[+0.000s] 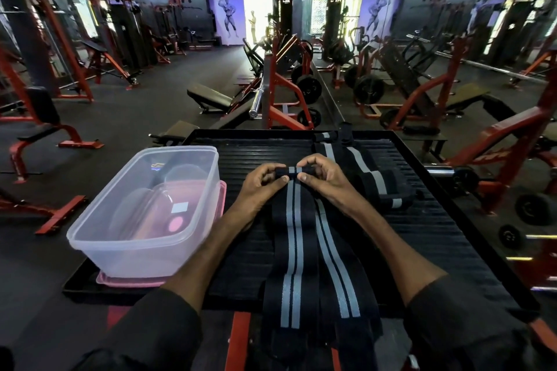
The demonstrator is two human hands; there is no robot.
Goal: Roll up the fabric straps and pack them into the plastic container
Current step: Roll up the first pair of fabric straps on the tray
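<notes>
- At the centre of the frame, the left hand (pixel 262 182) and right hand (pixel 324 178) each pinch one end of the rolled tip of a black fabric strap with two grey stripes (pixel 291 235).
- A second strap (pixel 334 265) lies just right of it, overlapping.
- The heaped straps (pixel 370 175) at centre right cannot be counted.
- At centre left, one clear plastic container (pixel 144 250) stands on one pink lid (pixel 129 280), on the black ribbed platform (pixel 437 235).
</notes>
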